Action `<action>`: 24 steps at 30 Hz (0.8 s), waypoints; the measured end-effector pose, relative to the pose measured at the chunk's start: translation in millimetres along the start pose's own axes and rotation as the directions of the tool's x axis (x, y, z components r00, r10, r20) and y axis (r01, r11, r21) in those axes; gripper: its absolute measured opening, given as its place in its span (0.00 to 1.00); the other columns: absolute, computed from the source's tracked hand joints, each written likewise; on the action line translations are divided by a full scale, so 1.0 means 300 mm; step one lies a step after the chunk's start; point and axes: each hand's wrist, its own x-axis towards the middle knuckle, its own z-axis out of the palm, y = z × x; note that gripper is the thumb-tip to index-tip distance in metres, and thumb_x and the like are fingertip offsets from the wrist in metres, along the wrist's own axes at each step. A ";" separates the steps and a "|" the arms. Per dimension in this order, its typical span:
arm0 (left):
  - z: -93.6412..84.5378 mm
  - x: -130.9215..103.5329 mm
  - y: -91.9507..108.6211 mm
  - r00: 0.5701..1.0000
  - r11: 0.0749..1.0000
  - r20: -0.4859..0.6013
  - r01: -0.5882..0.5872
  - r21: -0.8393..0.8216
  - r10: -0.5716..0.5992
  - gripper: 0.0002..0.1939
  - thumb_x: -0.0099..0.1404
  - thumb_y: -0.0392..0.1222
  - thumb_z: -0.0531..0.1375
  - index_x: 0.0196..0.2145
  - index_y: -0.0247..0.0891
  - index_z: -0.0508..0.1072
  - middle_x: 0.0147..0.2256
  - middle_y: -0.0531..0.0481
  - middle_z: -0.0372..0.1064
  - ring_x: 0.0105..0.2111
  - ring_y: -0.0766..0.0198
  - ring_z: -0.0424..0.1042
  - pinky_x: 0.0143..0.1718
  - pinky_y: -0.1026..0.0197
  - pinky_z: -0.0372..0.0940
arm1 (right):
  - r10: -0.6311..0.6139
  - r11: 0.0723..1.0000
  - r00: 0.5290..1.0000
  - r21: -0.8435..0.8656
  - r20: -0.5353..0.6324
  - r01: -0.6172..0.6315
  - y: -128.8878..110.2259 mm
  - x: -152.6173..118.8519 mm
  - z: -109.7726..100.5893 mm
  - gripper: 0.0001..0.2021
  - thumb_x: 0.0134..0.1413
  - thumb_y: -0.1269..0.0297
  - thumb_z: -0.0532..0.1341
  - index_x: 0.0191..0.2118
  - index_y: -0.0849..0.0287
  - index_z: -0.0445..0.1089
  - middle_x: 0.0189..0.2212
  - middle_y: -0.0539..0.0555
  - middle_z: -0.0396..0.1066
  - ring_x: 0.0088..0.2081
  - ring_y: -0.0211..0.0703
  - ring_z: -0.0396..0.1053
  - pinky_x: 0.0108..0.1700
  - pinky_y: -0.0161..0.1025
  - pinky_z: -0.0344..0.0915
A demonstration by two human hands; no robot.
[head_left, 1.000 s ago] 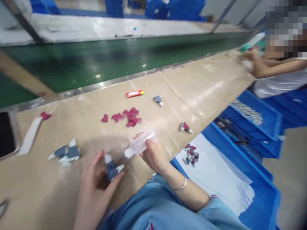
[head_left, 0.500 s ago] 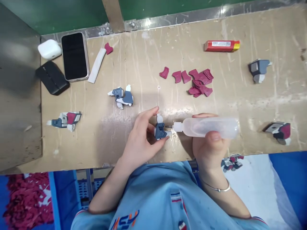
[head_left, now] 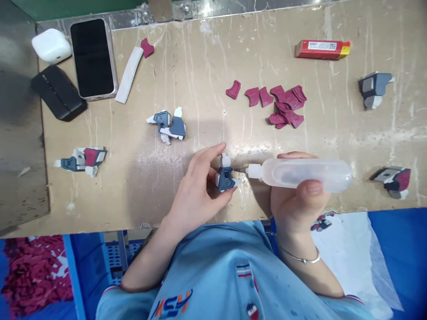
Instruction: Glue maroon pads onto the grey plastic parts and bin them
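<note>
My left hand (head_left: 196, 186) pinches a small dark-blue and white plastic toy part (head_left: 226, 178) between thumb and fingers, just above the bench. In my right hand (head_left: 300, 202) lies a translucent squeeze bottle (head_left: 307, 174), held sideways with the thumb across its side. The bottle's thin nozzle points left, close to the upper right of the toy part; whether it touches cannot be told. Beyond my hands lie a pile of maroon plastic pieces (head_left: 287, 106) and a blue-and-white toy assembly (head_left: 168, 125).
The bench (head_left: 200, 66) also carries a phone (head_left: 93, 58), a white case (head_left: 51, 46), a black box (head_left: 59, 92), a white strip (head_left: 129, 75) and a red lighter (head_left: 322, 49). More toy assemblies lie left (head_left: 82, 160) and right (head_left: 393, 181). A blue bin (head_left: 86, 258) holds maroon pieces.
The bottle has drawn back to the right, its nozzle now slightly farther from the toy part's recess. My left hand keeps its hold. The whole view has shifted a little.
</note>
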 end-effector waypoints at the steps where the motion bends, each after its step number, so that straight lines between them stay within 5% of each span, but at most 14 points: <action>1: -0.001 0.000 0.000 1.000 1.000 0.002 -0.003 0.006 0.003 0.39 0.64 0.30 0.69 0.68 0.52 0.64 0.62 0.48 0.69 0.35 0.68 0.73 0.46 0.58 0.78 | 0.003 1.000 1.000 0.005 0.001 -0.003 -0.002 -0.001 0.001 0.21 0.61 0.38 0.68 0.43 0.52 0.79 0.38 0.54 0.76 0.38 0.49 0.73 0.36 0.45 0.68; 11: -0.006 0.001 -0.004 1.000 1.000 0.019 -0.015 0.009 0.015 0.41 0.61 0.28 0.67 0.67 0.53 0.63 0.62 0.48 0.69 0.33 0.69 0.72 0.44 0.58 0.78 | -0.073 0.994 0.986 -0.071 0.152 0.084 -0.018 -0.026 -0.015 0.21 0.66 0.37 0.63 0.43 0.50 0.78 0.36 0.55 0.76 0.34 0.52 0.74 0.31 0.48 0.68; 20: 0.007 -0.006 -0.008 0.999 0.997 0.011 0.042 -0.061 -0.041 0.42 0.63 0.30 0.69 0.68 0.56 0.62 0.64 0.48 0.68 0.36 0.68 0.73 0.47 0.56 0.78 | -0.156 0.969 0.987 -0.199 -0.027 0.148 -0.031 -0.034 -0.026 0.20 0.65 0.37 0.62 0.41 0.48 0.80 0.32 0.53 0.71 0.32 0.50 0.70 0.29 0.49 0.62; 24: 0.009 -0.010 -0.008 0.996 0.995 0.020 0.085 -0.050 -0.085 0.42 0.64 0.32 0.70 0.69 0.58 0.61 0.64 0.48 0.69 0.36 0.65 0.74 0.48 0.52 0.79 | -0.092 0.970 0.993 -0.233 -0.069 0.073 -0.040 -0.045 -0.034 0.21 0.61 0.33 0.64 0.43 0.43 0.81 0.35 0.53 0.74 0.33 0.53 0.71 0.32 0.53 0.65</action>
